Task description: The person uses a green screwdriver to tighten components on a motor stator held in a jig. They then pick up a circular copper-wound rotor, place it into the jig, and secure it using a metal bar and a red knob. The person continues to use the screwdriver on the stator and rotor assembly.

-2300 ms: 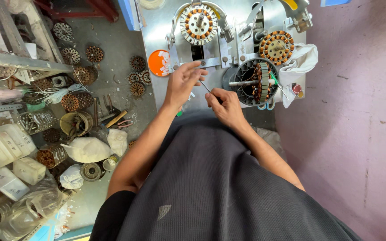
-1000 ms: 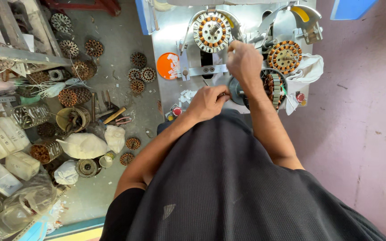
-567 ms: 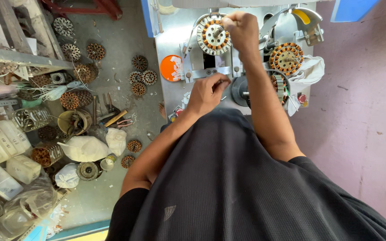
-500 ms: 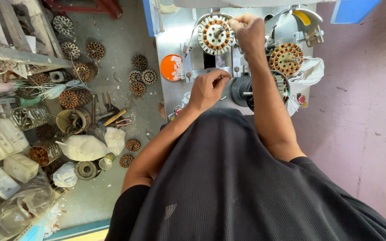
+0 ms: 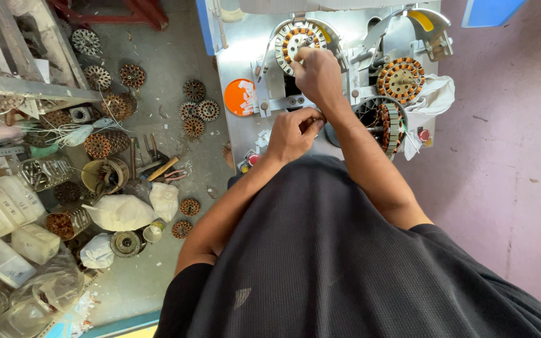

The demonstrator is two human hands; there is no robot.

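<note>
fingers of right hand (image 5: 318,75) pinching wound stator (image 5: 297,42), arm outstretched, left hand (image 5: 292,133) curled shut near machine panel (image 5: 245,59)

floor, left: loose stators (image 5: 194,110), white bags (image 5: 120,213), jugs (image 5: 1,206)
bench, upper middle: orange disc (image 5: 238,97)
bench, right: white rag (image 5: 432,100)

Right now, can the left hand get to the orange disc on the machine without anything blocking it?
Probably yes. The left hand is curled by the machine's front edge, and the orange disc lies just up and to its left on the bare metal panel, with nothing between them. The right hand is off on the other side.
</note>
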